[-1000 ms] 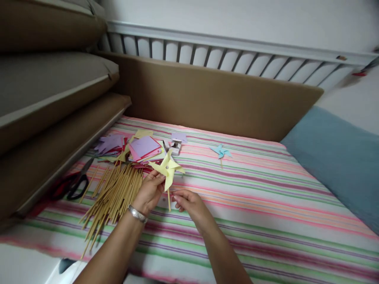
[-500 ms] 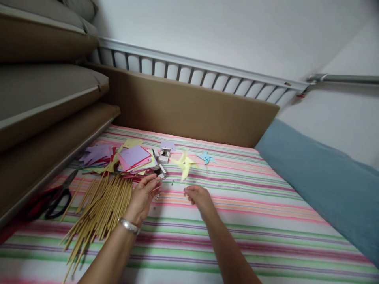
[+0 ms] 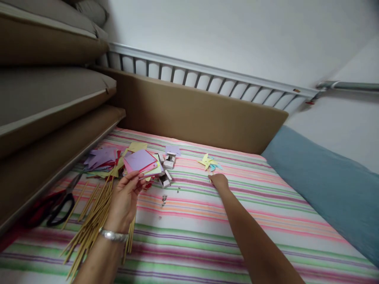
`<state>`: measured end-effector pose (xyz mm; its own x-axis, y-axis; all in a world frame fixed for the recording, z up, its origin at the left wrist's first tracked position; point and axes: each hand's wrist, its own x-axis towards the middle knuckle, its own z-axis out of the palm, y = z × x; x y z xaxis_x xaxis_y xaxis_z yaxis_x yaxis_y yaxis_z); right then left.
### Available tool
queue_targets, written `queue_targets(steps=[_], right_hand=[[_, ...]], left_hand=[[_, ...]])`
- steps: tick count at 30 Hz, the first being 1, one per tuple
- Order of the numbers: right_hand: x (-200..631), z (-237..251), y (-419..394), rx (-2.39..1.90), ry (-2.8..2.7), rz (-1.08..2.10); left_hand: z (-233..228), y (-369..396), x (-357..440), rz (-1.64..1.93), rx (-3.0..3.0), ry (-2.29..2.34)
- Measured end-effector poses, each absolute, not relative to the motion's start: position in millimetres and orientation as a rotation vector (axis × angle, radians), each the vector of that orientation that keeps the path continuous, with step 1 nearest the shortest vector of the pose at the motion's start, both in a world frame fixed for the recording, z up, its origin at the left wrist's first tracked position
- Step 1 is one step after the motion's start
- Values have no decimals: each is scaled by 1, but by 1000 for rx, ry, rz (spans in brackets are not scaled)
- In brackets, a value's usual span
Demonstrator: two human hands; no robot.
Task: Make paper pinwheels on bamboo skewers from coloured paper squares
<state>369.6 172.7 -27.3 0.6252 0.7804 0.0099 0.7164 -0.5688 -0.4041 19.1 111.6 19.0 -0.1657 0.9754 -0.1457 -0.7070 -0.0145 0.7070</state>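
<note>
Right hand (image 3: 218, 182) lies stretched far out over the striped bed cover (image 3: 266, 221), knuckles up and fingers curled under, so whether it pinches anything cannot be told. Just beyond its fingertips the yellow pinwheel (image 3: 206, 161) lies flat on the cover, partly overlapping a blue pinwheel (image 3: 217, 167) on its right side.

Left hand (image 3: 124, 197) hovers nearer the body, fingers loosely spread and holding nothing, the fingertips at the front edge of a stack of coloured paper squares (image 3: 140, 161) whose top sheet is lilac. Under the left wrist, which wears a silver bracelet (image 3: 114, 235), a sheaf of bamboo sticks (image 3: 91, 225) fans out toward the near edge of the bed. Small white boxes (image 3: 167, 170) sit just right of the paper stack, with a few tiny dark bits scattered on the cover below them. Purple cut paper (image 3: 99, 157) lies left of the stack, and black-handled scissors (image 3: 60, 203) rest further left, close to the brown cushions (image 3: 44, 118) stacked along that side. A tan padded board (image 3: 192, 114) stands along the far edge of the bed.
</note>
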Motion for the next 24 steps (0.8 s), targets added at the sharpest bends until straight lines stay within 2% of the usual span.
queue_targets(steps=[4, 7, 11, 15, 24], right_hand=[[357, -25, 172, -2326, -1152, 322], [332, -30, 187, -2141, -1168, 500], [297, -45, 236, -1976, -1047, 856], [279, -56, 290, -1913, -841, 1078], [268, -58, 353, -1882, -623, 1189]], left_hand=[[18, 114, 14, 1635, 446, 778], [15, 114, 11, 1659, 430, 790], [14, 116, 9, 1678, 408, 790], [15, 118, 5, 1700, 387, 814], [6, 124, -8, 1690, 332, 858]])
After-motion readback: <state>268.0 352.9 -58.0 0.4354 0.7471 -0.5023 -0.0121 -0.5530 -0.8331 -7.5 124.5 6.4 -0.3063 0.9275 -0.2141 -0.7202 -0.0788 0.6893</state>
